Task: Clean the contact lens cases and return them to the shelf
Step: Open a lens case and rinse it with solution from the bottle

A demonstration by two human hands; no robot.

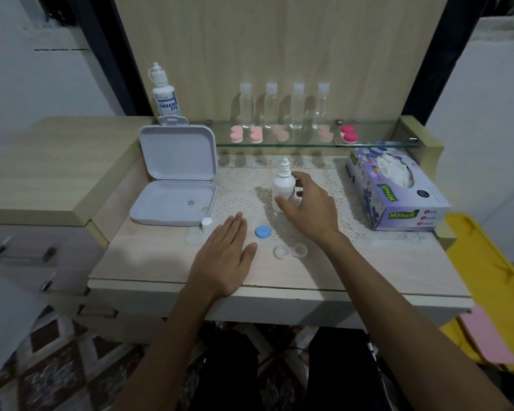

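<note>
The tall solution bottle (164, 96) on the glass shelf (309, 143) bears "DREAM EYE" in dark capitals. The tissue box (398, 194) at the right shows "Mysoft" twice — on its top edge and its end face (the small red-dotted words beside it are too blurred to read).

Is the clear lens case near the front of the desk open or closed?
Open. The clear lens case shows two bare wells with no caps on, and a loose blue cap lies apart from it on the desk.
</note>
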